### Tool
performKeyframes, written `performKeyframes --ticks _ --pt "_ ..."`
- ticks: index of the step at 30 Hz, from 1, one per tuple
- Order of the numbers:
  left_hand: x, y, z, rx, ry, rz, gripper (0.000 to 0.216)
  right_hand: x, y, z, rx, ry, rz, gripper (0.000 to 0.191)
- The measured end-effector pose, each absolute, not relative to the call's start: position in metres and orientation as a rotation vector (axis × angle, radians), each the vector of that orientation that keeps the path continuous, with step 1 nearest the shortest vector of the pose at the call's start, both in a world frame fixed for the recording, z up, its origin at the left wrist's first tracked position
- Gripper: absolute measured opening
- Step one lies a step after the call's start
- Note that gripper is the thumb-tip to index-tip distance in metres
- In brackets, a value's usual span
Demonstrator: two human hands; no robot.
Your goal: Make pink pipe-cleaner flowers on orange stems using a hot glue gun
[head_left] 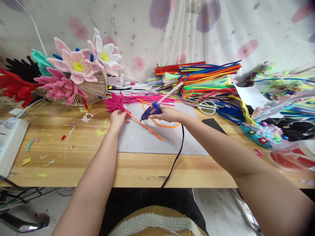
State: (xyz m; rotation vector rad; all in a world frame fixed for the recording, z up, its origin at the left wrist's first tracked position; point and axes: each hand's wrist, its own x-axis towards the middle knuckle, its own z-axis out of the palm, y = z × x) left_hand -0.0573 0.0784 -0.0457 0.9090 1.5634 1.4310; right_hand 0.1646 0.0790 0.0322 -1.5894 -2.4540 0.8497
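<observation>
My left hand (pixel 117 118) is closed on the base of a magenta pipe-cleaner flower (pixel 115 102), whose orange stem (pixel 145 126) runs right across a grey cutting mat (pixel 147 141). My right hand (pixel 167 114) grips a blue hot glue gun (pixel 150 111). A white glue stick pokes out of the gun's back, and its nozzle points left toward the stem near the flower. The gun's black cord (pixel 176 157) trails over the table's front edge.
Finished pink and white flowers (pixel 76 65) rest in a woven basket (pixel 94 90) at the back left. Stacks of coloured pipe cleaners (pixel 209 77), scissors (pixel 208 106) and a black phone (pixel 214 125) lie to the right. A white power strip (pixel 11 141) is at the far left.
</observation>
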Motion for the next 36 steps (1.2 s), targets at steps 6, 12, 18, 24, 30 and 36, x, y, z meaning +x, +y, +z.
performKeyframes --ticks 6,12,18,24,30,36 --pt "-0.058 0.078 -0.047 0.926 1.558 1.431 0.008 0.165 0.077 0.035 -1.586 -2.491 0.827 0.046" --pt "-0.057 0.077 -0.045 0.896 1.566 1.436 0.007 0.166 0.075 0.036 -1.521 -2.502 0.822 0.043" --pt "-0.057 0.077 -0.045 0.900 1.561 1.436 0.007 0.168 0.074 0.038 -1.501 -2.534 0.850 0.038" --pt "-0.058 0.078 -0.046 0.918 1.568 1.437 0.008 0.173 0.072 0.038 -1.488 -2.571 0.832 0.041" --pt "-0.059 0.079 -0.048 0.907 1.563 1.446 0.008 0.178 0.072 0.036 -1.505 -2.579 0.813 0.042" --pt "-0.059 0.079 -0.048 0.916 1.572 1.442 0.007 0.182 0.069 0.037 -1.581 -2.590 0.776 0.045"
